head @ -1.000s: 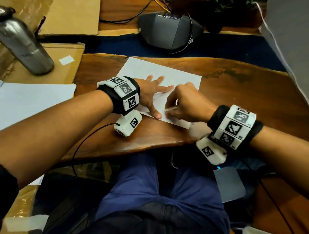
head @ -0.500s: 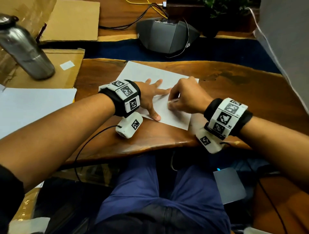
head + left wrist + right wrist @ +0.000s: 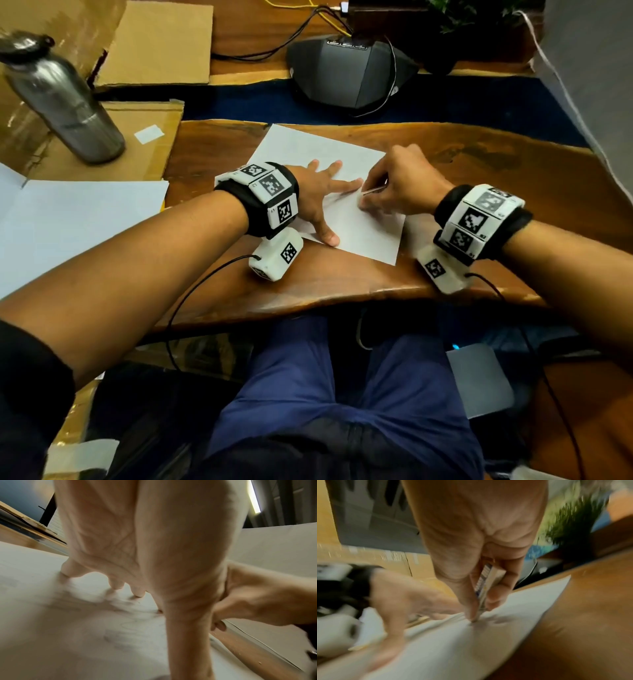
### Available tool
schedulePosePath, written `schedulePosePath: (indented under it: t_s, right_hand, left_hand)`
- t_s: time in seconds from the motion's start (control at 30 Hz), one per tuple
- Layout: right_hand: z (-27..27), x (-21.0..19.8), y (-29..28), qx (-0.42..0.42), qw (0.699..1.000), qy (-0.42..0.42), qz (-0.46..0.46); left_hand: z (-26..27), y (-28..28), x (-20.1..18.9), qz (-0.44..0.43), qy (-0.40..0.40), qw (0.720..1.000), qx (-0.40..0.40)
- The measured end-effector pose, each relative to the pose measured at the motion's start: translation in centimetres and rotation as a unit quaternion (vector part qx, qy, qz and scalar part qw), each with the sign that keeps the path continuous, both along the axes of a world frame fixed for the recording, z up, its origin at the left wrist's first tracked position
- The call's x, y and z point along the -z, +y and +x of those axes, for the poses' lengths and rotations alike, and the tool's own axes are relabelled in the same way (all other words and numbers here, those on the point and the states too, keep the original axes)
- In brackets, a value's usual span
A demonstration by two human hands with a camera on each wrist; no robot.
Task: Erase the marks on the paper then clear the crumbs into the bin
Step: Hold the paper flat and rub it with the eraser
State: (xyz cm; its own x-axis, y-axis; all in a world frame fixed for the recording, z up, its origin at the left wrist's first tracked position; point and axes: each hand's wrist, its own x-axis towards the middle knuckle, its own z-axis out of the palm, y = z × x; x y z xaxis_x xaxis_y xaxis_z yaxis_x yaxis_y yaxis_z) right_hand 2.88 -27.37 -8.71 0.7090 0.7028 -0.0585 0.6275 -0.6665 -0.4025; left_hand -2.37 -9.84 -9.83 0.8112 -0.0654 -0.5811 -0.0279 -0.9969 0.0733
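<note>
A white sheet of paper (image 3: 346, 233) lies on the brown wooden table (image 3: 513, 192). My left hand (image 3: 325, 195) lies flat on the sheet with its fingers spread, pressing it down. My right hand (image 3: 397, 188) pinches a white eraser (image 3: 373, 190) with a blue-printed sleeve (image 3: 485, 584) between thumb and fingers. The eraser's tip sits on the paper (image 3: 453, 649) just beside the left index finger. Faint grey pencil marks (image 3: 126, 632) show on the sheet (image 3: 51, 615) under the left palm. No bin is in view.
A steel bottle (image 3: 65, 99) stands on cardboard (image 3: 154, 137) at the far left. More white sheets (image 3: 78, 226) lie left of the table. A dark conference speaker (image 3: 352, 72) with cables sits behind the paper. My lap (image 3: 342, 394) is below the table's front edge.
My right hand with the eraser has moved away from me across the paper, from the sheet's near part to beside the left index finger. The left hand has stayed flat on the sheet.
</note>
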Motion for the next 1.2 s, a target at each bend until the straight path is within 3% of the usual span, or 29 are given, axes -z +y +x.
schedulePosePath:
  t_s: [0.07, 0.17, 0.3, 0.37, 0.47, 0.6, 0.73, 0.9, 1.03, 1.2]
  right_hand:
    - [-0.5, 0.4, 0.1, -0.009, 1.0, -0.015, 0.003]
    - [-3.3, 0.5, 0.7, -0.113, 0.993, 0.009, -0.028]
    - [0.5, 0.0, 0.7, -0.004, 1.0, -0.01, -0.008]
    - [-0.7, 0.5, 1.1, -0.031, 0.999, -0.026, -0.013]
    - [-2.9, 0.5, 1.3, -0.111, 0.993, 0.013, -0.029]
    - [0.7, 0.0, 1.1, -0.023, 1.0, -0.001, -0.011]
    - [-2.4, 0.7, 1.3, -0.119, 0.992, 0.011, -0.037]
    - [0.9, -0.2, 1.1, -0.038, 0.999, -0.021, -0.022]
    - [-1.9, 0.4, 1.6, -0.123, 0.991, 0.005, -0.043]
    - [1.4, -0.1, 1.3, -0.031, 0.999, -0.007, -0.032]
  left_hand:
    - [-0.1, 0.1, 0.0, -0.007, -0.004, 1.0, -0.003]
    - [-0.1, 0.1, 0.1, -0.012, -0.006, 1.0, 0.002]
    - [0.1, 0.0, 0.2, -0.005, -0.008, 1.0, 0.006]
    - [0.0, 0.3, 0.3, -0.009, -0.012, 1.0, 0.005]
    - [0.1, 0.4, 0.4, -0.017, -0.009, 1.0, 0.01]
    - [0.1, 0.3, 0.4, -0.008, -0.004, 1.0, 0.002]
    - [0.2, 0.4, 0.5, -0.014, -0.007, 1.0, 0.012]
    - [0.2, 0.3, 0.5, -0.006, -0.003, 1.0, 0.005]
    - [0.2, 0.5, 0.5, -0.018, -0.002, 1.0, 0.008]
    - [0.0, 0.3, 0.2, -0.011, 0.0, 1.0, 0.004]
